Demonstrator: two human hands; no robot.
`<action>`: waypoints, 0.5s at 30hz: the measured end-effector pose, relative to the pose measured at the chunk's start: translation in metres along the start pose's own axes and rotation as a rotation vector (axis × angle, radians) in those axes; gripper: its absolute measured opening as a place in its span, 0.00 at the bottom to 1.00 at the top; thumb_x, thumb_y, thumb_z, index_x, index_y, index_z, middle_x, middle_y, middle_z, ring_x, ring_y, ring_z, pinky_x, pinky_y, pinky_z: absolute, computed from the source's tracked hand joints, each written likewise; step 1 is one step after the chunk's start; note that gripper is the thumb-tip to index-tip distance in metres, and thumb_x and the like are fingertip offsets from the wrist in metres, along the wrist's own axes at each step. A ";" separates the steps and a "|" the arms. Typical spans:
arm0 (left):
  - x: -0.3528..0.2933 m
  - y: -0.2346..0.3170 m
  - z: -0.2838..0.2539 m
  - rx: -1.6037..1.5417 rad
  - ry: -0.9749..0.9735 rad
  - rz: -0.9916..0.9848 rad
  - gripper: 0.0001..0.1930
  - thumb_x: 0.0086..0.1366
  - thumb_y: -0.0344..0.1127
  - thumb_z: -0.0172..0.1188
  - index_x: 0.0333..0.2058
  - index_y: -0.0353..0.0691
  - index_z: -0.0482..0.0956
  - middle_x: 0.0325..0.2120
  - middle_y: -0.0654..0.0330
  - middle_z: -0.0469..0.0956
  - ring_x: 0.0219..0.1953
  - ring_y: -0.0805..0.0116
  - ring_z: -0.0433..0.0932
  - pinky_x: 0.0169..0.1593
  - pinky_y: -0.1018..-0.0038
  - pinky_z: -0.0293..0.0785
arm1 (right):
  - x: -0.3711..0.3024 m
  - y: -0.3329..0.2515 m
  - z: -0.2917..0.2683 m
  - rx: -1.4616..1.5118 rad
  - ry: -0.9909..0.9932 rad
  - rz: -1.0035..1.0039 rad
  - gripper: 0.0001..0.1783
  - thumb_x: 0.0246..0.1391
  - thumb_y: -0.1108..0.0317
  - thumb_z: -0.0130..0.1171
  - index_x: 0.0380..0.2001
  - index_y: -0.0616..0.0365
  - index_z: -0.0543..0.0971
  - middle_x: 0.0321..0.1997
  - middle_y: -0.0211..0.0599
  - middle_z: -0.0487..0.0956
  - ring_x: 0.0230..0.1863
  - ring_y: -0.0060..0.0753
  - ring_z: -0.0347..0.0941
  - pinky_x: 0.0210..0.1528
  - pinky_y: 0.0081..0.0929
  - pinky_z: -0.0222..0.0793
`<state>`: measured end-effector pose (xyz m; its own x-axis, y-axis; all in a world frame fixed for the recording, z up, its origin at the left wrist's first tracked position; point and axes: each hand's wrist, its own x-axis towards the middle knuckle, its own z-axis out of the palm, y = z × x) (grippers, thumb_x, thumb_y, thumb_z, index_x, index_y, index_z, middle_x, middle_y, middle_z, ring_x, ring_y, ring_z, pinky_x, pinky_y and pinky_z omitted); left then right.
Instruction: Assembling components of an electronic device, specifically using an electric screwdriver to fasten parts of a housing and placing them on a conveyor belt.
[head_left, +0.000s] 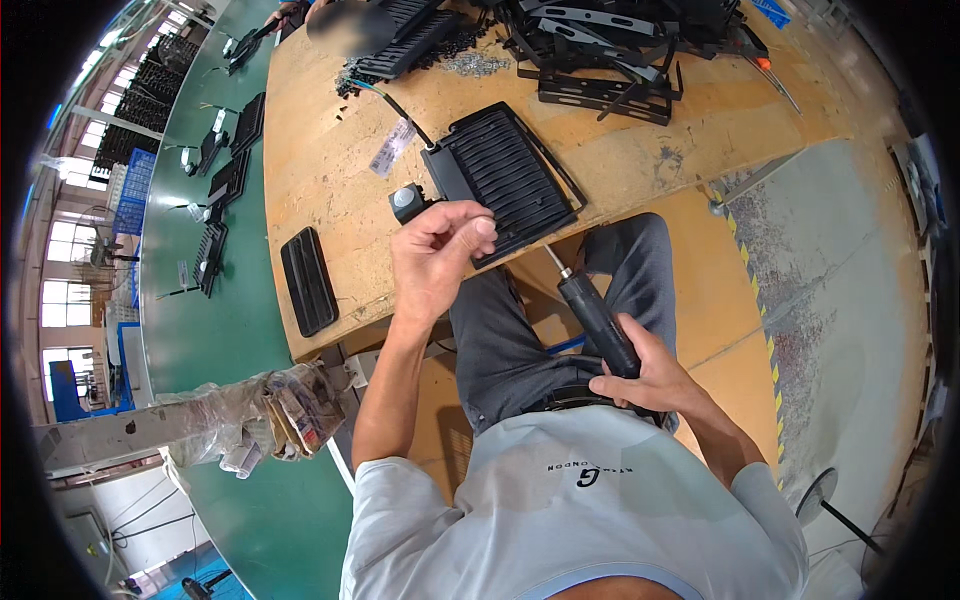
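Note:
My left hand (438,258) is raised over the near edge of the wooden table, thumb and fingers pinched together; what they hold, if anything, is too small to make out. My right hand (650,372) grips a black electric screwdriver (600,325) in front of my lap, its bit pointing up toward the table edge. Between the hands and beyond them lies a black finned floodlight (505,170), with a bracket along its right side. A small sensor with a white dome (406,201) adjoins it at the left. A cable with a white label (392,147) leaves its far corner.
Left on the table (360,260) lies a black ribbed panel (309,281). Metal brackets (605,95) are heaped at the back, beside loose screws (475,64). A screwdriver with an orange handle (765,66) lies far right. Several floodlights sit along a green conveyor (185,330).

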<state>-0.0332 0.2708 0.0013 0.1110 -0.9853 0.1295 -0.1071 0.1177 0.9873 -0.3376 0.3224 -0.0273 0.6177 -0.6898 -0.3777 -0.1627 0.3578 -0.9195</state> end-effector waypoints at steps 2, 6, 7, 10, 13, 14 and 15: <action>-0.004 -0.008 0.007 -0.058 0.000 -0.002 0.06 0.69 0.24 0.62 0.43 0.30 0.82 0.32 0.53 0.85 0.33 0.70 0.84 0.39 0.74 0.82 | 0.001 -0.004 0.003 -0.024 -0.023 -0.020 0.30 0.53 0.64 0.74 0.52 0.60 0.69 0.24 0.25 0.72 0.20 0.17 0.70 0.23 0.22 0.66; -0.013 -0.005 0.020 -0.347 -0.056 -0.098 0.07 0.69 0.23 0.61 0.45 0.30 0.80 0.36 0.49 0.85 0.36 0.64 0.86 0.42 0.70 0.85 | 0.002 0.000 0.004 -0.068 -0.044 -0.040 0.30 0.51 0.61 0.76 0.49 0.61 0.70 0.24 0.26 0.72 0.24 0.18 0.70 0.27 0.23 0.66; -0.013 -0.010 0.018 -0.365 -0.111 -0.080 0.08 0.70 0.24 0.60 0.46 0.30 0.78 0.37 0.48 0.85 0.39 0.62 0.86 0.45 0.67 0.86 | 0.002 0.001 0.004 -0.098 -0.056 -0.091 0.30 0.50 0.61 0.76 0.48 0.61 0.70 0.24 0.26 0.72 0.25 0.19 0.70 0.28 0.24 0.66; -0.014 -0.012 0.023 -0.317 -0.065 -0.032 0.08 0.71 0.24 0.60 0.47 0.31 0.77 0.39 0.48 0.85 0.40 0.62 0.86 0.45 0.67 0.86 | 0.003 -0.006 0.007 -0.067 -0.057 -0.067 0.30 0.49 0.60 0.77 0.48 0.60 0.70 0.25 0.27 0.73 0.28 0.19 0.70 0.30 0.25 0.66; -0.014 -0.014 0.024 -0.256 -0.044 0.033 0.09 0.72 0.25 0.59 0.48 0.31 0.76 0.40 0.48 0.85 0.41 0.64 0.85 0.46 0.69 0.85 | 0.010 -0.003 0.006 -0.129 -0.089 -0.129 0.34 0.51 0.66 0.75 0.56 0.60 0.67 0.26 0.27 0.72 0.22 0.17 0.71 0.24 0.21 0.66; -0.013 -0.015 0.025 -0.254 -0.043 0.038 0.09 0.72 0.25 0.59 0.48 0.31 0.76 0.40 0.48 0.85 0.41 0.64 0.85 0.46 0.69 0.85 | 0.012 -0.007 0.006 -0.131 -0.090 -0.134 0.34 0.51 0.66 0.75 0.56 0.60 0.67 0.26 0.27 0.72 0.22 0.17 0.71 0.24 0.21 0.66; -0.014 -0.016 0.024 -0.194 -0.042 0.061 0.07 0.72 0.24 0.59 0.47 0.31 0.78 0.40 0.51 0.85 0.40 0.68 0.84 0.45 0.72 0.82 | 0.013 -0.013 0.008 -0.113 -0.075 -0.097 0.35 0.50 0.63 0.76 0.56 0.61 0.69 0.27 0.27 0.73 0.26 0.18 0.70 0.28 0.23 0.66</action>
<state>-0.0568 0.2796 -0.0189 0.0683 -0.9794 0.1900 0.0803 0.1952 0.9775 -0.3214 0.3134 -0.0193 0.6900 -0.6669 -0.2813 -0.1824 0.2159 -0.9592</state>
